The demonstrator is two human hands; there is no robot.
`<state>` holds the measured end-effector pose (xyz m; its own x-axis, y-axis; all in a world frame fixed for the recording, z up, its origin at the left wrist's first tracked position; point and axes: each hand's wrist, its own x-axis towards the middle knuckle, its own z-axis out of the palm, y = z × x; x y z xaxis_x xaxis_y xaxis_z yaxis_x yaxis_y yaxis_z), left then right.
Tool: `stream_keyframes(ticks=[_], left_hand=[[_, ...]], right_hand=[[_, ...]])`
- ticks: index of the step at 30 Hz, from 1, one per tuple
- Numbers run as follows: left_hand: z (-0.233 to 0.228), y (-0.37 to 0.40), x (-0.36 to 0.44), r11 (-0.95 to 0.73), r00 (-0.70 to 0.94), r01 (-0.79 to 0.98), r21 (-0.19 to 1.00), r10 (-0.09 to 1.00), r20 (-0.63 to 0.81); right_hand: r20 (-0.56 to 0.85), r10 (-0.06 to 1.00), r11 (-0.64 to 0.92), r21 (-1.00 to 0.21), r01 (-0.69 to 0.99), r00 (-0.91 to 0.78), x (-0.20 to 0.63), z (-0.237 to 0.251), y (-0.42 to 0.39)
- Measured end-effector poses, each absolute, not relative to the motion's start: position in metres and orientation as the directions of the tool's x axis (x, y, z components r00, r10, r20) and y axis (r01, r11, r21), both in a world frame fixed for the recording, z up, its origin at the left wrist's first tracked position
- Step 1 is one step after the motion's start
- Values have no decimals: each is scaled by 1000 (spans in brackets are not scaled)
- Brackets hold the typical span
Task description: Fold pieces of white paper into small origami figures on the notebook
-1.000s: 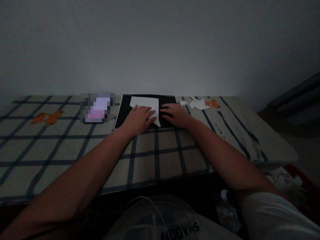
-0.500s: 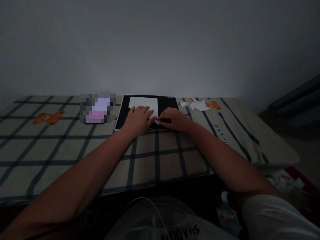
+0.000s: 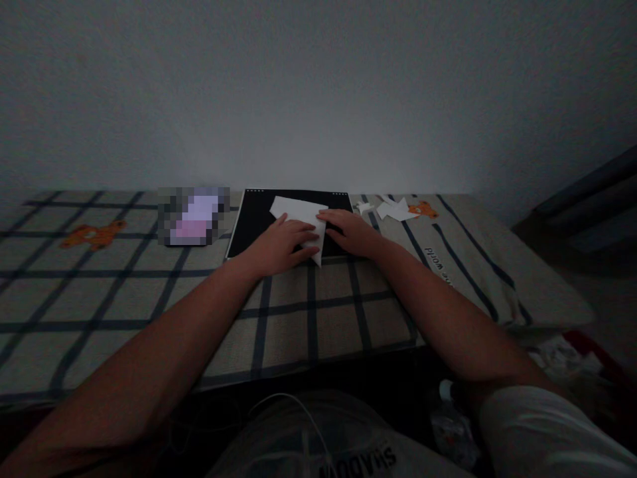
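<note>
Left hand (image 3: 279, 245) lies flat, fingers extended, pressing the white folded paper (image 3: 300, 214) onto the black board (image 3: 253, 222); right hand (image 3: 351, 232) pinches the paper's right edge.

It was a home, most likely a bedroom, and dimly lit. A bed (image 3: 149, 299) covered in a checked sheet printed with small orange bears (image 3: 92, 234) stood against a plain pale wall (image 3: 318, 93), and clutter lay on the floor (image 3: 562, 358) beside it.
</note>
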<state>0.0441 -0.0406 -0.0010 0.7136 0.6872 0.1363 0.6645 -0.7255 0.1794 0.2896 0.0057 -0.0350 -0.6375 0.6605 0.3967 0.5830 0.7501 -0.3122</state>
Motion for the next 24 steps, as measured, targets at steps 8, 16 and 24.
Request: stream_keyframes(ticks=[8, 16, 24], left_hand=[[1, -39, 40, -756, 725, 616, 219, 654, 217], [-8, -28, 28, -642, 590, 754, 140, 755, 285], [-7, -31, 33, -431, 342, 878, 206, 869, 357]], right_hand=[[270, 691, 722, -200, 662, -671, 288, -31, 0], [226, 805, 574, -61, 817, -549, 289, -15, -14], [166, 852, 504, -4, 864, -497, 282, -17, -14]])
